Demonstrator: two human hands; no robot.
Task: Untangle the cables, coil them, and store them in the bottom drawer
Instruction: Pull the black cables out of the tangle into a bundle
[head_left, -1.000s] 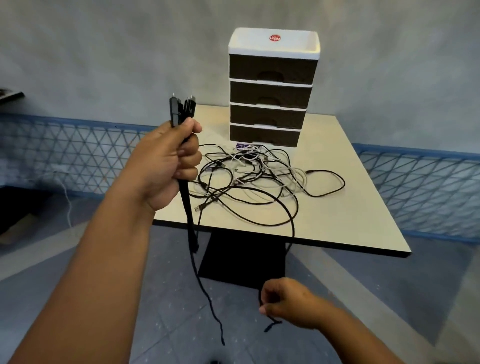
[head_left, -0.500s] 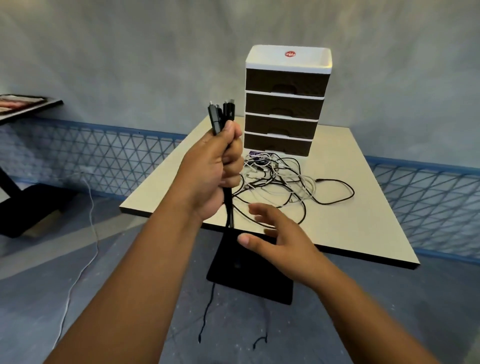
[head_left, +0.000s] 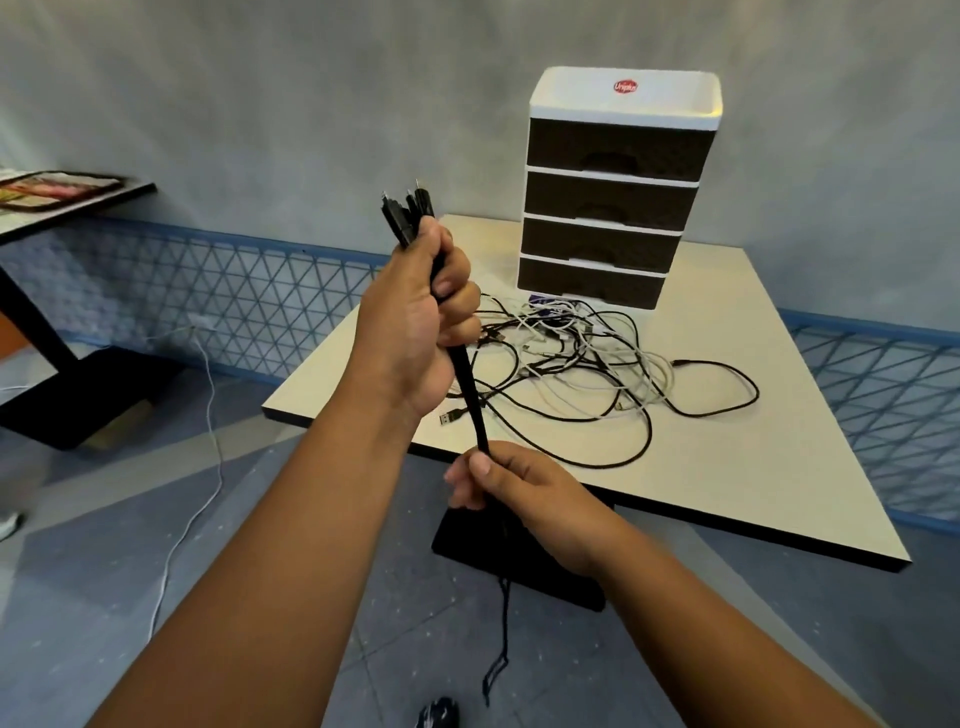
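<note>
My left hand (head_left: 415, 332) grips a folded black cable (head_left: 471, 400) upright, its plug ends sticking out above the fist. Lower down, my right hand (head_left: 514, 486) pinches the same bundle, and the cable's loose loops hang below toward the floor. A tangled heap of black and white cables (head_left: 582, 358) lies on the beige table (head_left: 727, 467) beyond both hands. Behind the heap stands a white drawer unit (head_left: 618, 192) with several dark drawers, all closed; the bottom drawer (head_left: 592, 280) sits just behind the tangle.
The table's near edge runs just beyond my right hand, with its black pedestal base (head_left: 519, 556) below. A second table (head_left: 67, 202) stands at the left. A white cord (head_left: 197, 467) trails across the floor. A blue mesh barrier (head_left: 208, 296) lines the wall.
My right hand rose from low near the floor and closed on the black cable below my left hand. My view shifted left, and the left hand stayed gripping the plug ends.
</note>
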